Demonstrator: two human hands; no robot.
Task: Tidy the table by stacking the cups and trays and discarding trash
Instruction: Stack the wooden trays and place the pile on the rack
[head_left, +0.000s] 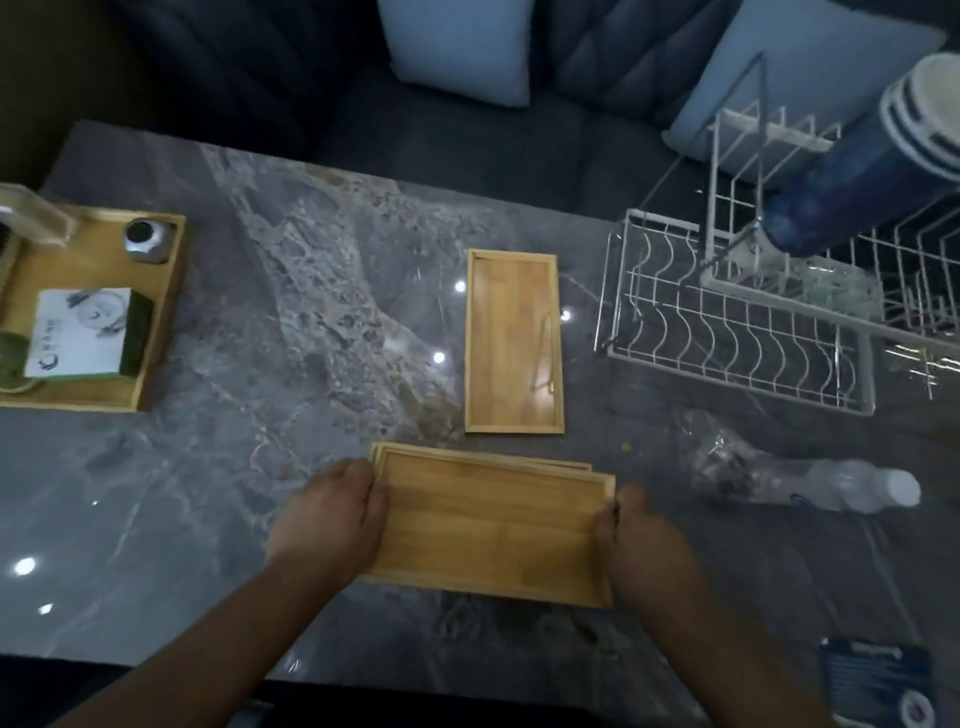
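While your left hand (332, 512) and right hand (641, 540) clasped the short ends of the shallow rectangular bamboo tray (491, 525), it sat askew on another beneath.

The single matching bamboo tray (511, 340) lay at twelve o'clock on the grey marble table (291, 322), its long axis crosswise to your stack; your right hand looked nearer.

Marble table (311, 322) bears wooden trays (513, 340), rack (727, 332), bottle (841, 486)
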